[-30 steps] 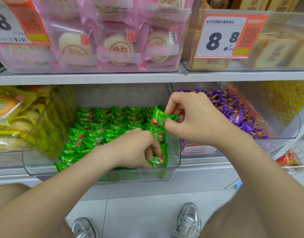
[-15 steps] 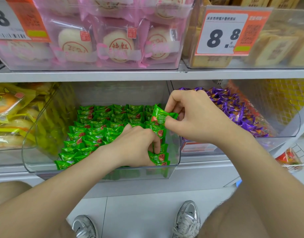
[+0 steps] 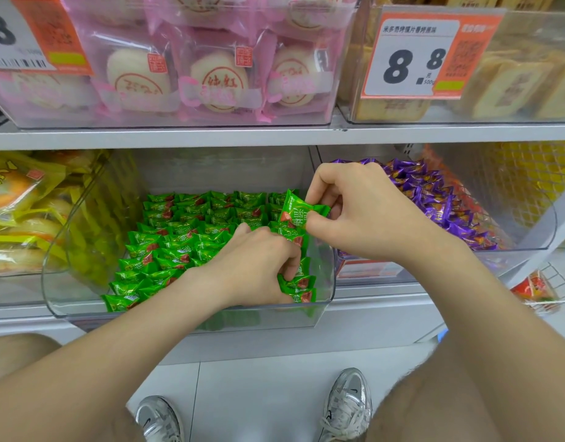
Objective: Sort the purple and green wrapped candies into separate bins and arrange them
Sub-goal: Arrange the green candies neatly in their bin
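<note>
1. The clear left bin (image 3: 56, 275) holds green candies (image 3: 179, 247) laid in rows.
2. My left hand (image 3: 255, 269) reaches into its front right corner, fingers curled round a few of them.
3. My right hand (image 3: 367, 215) pinches a single green candy (image 3: 298, 210) above the rows.
4. Purple candies (image 3: 434, 199) fill the neighbouring right bin (image 3: 536, 224).

Wrappers of green candies (image 3: 185, 247) and purple candies (image 3: 440, 199): glossy, crinkled plastic film. Clear bin (image 3: 56, 269): smooth, faintly reflective plastic. Grey shelf edge (image 3: 179, 137): matt painted finish. Orange price card (image 3: 415, 55): matt printed paper
</note>
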`<state>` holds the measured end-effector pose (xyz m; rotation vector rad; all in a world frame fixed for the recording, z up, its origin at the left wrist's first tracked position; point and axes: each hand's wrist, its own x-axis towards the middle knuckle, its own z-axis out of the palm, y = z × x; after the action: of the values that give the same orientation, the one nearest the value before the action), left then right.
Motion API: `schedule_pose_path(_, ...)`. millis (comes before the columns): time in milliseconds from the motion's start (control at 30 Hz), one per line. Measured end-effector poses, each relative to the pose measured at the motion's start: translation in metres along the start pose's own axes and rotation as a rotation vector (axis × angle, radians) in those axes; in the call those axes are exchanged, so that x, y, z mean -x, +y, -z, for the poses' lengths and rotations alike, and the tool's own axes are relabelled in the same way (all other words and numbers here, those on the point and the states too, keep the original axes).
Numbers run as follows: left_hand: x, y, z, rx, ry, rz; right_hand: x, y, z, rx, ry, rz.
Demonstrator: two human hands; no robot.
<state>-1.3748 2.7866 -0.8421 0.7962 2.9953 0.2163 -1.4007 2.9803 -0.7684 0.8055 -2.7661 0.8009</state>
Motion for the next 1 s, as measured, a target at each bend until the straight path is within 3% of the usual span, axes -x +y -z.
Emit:
schedule_pose_path(333,0.000,-0.001,0.005,-0.132,0.012,-0.086,0.000,-0.001,0.001,0.012,-0.006,-0.001)
schedule_pose_path(567,0.006,-0.004,0.013,-0.084,-0.041,-0.014,0.001,-0.002,0.002,0.033,-0.011,0.018)
schedule_pose_path(733,0.019,-0.010,0.033,0.188,0.095,0.228,0.003,-0.006,0.005,0.060,-0.060,0.061)
schedule_pose_path(867,0.031,-0.010,0.052,0.545,0.209,0.138,0.006,-0.012,0.004,0.071,-0.195,0.140)
schedule_pose_path(1000,0.034,-0.012,0.055,0.603,0.074,0.124,0.007,-0.015,0.001,0.026,-0.268,0.165)
